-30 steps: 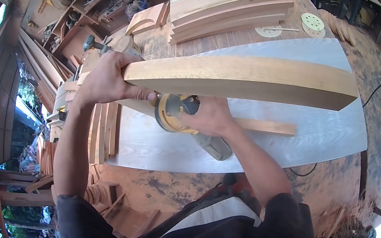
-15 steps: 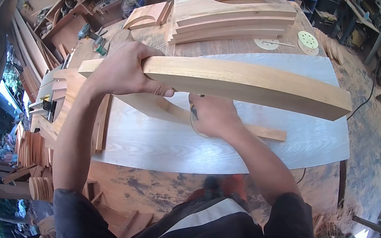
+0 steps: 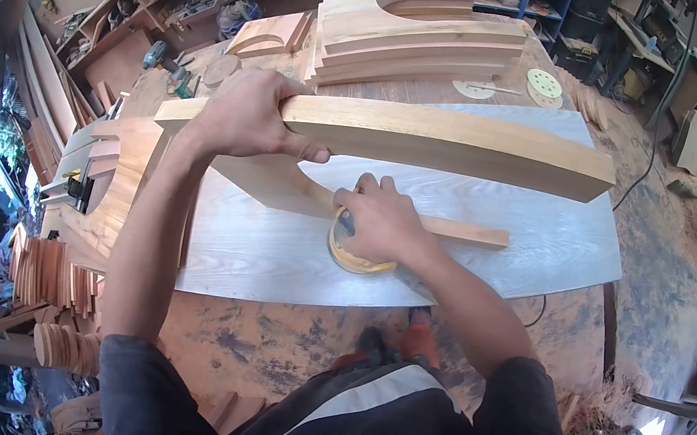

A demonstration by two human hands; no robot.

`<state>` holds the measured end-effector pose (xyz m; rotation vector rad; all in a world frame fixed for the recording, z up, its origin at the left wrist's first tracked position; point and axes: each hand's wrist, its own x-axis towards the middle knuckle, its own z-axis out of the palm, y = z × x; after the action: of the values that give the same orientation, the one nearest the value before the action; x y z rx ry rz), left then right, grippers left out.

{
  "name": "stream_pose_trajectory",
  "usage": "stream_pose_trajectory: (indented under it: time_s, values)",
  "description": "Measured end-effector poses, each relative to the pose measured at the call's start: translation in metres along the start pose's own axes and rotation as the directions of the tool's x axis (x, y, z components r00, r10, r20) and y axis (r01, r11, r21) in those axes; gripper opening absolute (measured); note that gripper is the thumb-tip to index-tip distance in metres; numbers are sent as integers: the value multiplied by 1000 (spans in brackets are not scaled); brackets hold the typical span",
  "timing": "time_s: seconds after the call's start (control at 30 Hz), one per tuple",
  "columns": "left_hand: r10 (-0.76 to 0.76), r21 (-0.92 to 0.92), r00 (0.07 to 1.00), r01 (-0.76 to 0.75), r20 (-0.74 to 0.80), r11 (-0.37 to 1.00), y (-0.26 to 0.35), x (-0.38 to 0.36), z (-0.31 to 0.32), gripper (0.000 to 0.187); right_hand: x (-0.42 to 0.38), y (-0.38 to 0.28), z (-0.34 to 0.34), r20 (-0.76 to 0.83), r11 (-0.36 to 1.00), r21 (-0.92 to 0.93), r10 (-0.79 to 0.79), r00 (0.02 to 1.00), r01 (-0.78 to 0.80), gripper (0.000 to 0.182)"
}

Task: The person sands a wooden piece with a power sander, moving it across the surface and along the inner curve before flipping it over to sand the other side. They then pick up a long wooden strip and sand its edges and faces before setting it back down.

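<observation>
My left hand (image 3: 248, 113) grips a thick pale wooden piece (image 3: 462, 144) near its left end, with the thumb along its near side. The piece is tilted up on edge, its long bar nearest the camera and a curved cutout below. My right hand (image 3: 383, 221) is below the bar, closed on a round yellow-edged sanding disc (image 3: 359, 262) with a dark patch near the fingers. Its fingertips are close to the curved inner edge. Under both hands lies a large pale board (image 3: 269, 250).
A stack of arched wooden parts (image 3: 422, 50) stands at the back. Left of it are a smaller curved part (image 3: 270, 34) and a drill (image 3: 168, 69). Loose sanding discs (image 3: 544, 84) lie at the back right. A dark cable (image 3: 658, 131) hangs at the right.
My right hand has moved slightly down and left, tilting so that more of the yellow disc shows. The wooden piece, still in my left hand, appears shifted slightly left with the view.
</observation>
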<state>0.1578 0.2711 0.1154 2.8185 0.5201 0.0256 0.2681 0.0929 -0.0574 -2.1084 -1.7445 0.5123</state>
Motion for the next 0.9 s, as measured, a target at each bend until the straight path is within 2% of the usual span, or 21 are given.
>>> stream_pose_trajectory:
  time_s: [0.07,0.13,0.17,0.2,0.27,0.33,0.4,0.47,0.53,0.57,0.63,0.67,0.73,0.8,0.87,0.9]
  values:
    - [38,44,998,-36,-52,998,3,-12,-1,64,-20,-6,4,37,997,-71,-4,999,7,48]
    - [-10,86,1000,13,-25,996,10,-31,3,69,-49,-6,10,88,991,-134,2,996,10,48]
    - [46,152,994,-31,-99,988,10,-45,11,72,-67,0,11,97,987,-158,5,995,11,47]
    - [34,96,994,-24,-106,995,15,-63,16,63,-86,8,11,108,983,-182,8,994,11,46]
    - [167,50,963,-160,-213,986,14,-100,40,53,-132,27,8,133,990,-111,106,985,-92,43]
    - [257,100,916,-238,-308,966,25,-141,63,43,-186,56,21,145,954,54,285,947,-295,41]
    - [258,170,917,-215,-303,962,35,-184,90,44,-235,51,7,-34,863,-376,351,936,-338,42]
    - [224,144,922,-187,-315,972,52,-216,124,47,-283,57,18,-179,808,-263,496,850,-527,39]
    - [186,105,932,-160,-313,981,64,-229,155,50,-361,135,83,-272,773,76,623,733,-629,40]
    - [160,109,944,-133,-290,985,68,-232,171,52,-371,123,78,-252,766,62,632,733,-639,40]
    - [108,88,967,-90,-230,992,70,-234,211,62,-380,96,60,-215,620,-183,732,646,-763,45]
    - [102,74,968,-87,-229,993,69,-229,232,62,-389,94,63,-210,616,-195,734,646,-763,45]
    - [100,35,984,-96,-148,995,65,-214,268,66,-414,90,78,-262,475,-62,841,473,-878,49]
    - [105,24,987,-102,-118,994,57,-198,300,72,-424,86,81,-273,501,-43,826,492,-864,48]
    - [160,101,976,-146,-147,984,51,-181,315,78,-425,75,78,-259,438,106,879,400,-893,49]
    - [174,151,961,-144,-213,978,48,-171,326,87,-423,73,75,-256,442,100,877,406,-891,49]
